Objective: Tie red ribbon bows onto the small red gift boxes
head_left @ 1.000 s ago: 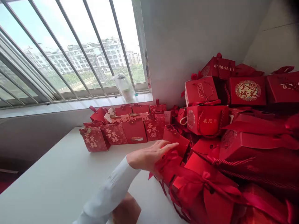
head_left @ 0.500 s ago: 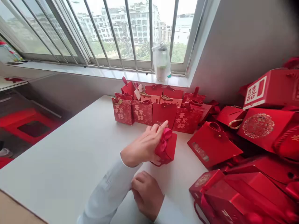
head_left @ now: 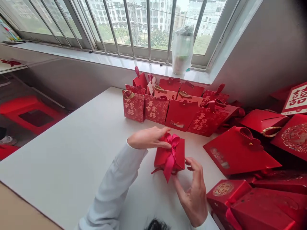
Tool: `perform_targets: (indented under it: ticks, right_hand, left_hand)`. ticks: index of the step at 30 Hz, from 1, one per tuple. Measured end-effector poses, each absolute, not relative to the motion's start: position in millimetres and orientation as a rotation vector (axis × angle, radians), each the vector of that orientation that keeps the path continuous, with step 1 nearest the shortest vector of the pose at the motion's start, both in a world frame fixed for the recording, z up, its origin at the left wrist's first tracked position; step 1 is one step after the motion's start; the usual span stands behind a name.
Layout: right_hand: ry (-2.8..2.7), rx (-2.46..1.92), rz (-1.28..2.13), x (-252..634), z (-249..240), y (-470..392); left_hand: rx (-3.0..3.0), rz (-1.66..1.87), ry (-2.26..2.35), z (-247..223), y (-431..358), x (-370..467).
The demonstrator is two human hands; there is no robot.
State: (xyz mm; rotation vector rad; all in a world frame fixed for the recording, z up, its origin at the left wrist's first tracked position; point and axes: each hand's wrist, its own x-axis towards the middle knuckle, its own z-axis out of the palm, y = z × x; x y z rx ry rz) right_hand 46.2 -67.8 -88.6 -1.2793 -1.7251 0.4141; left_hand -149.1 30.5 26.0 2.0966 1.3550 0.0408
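A small red gift box (head_left: 178,153) with a red ribbon bow (head_left: 171,142) sits between my hands, just above the white table (head_left: 72,153). My left hand (head_left: 147,139), in a white sleeve, pinches the box at its top next to the bow. From below, my right hand (head_left: 194,190) holds the box's near right corner, thumb under it and fingers spread along its side.
A row of small red gift bags (head_left: 155,108) with gold characters stands at the back of the table. Larger red boxes and bags (head_left: 240,153) are piled at the right. A plastic-wrapped jar (head_left: 182,51) stands on the windowsill. A red stool (head_left: 31,111) is on the floor at left.
My left hand drew the ribboned box out of the pile toward the table's middle. My right hand came up from near my body and took the box's near corner. The view swung left and down.
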Motion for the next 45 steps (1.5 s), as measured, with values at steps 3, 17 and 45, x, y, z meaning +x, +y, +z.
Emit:
perform_targets:
  ticks: [3,17,45]
  right_hand:
    - [-1.688,-1.317,0.467,49,-89,-54]
    - [-1.271,-1.21,0.635,61,-68,-51]
    - [-1.198,-1.28,0.349,52,-41,-31]
  left_hand:
    - [2.093,0.027,1.419,25,30,-144]
    - [2.25,0.089,1.347,39,29,-150]
    - [1.827,0.449,1.327,25,33,-124]
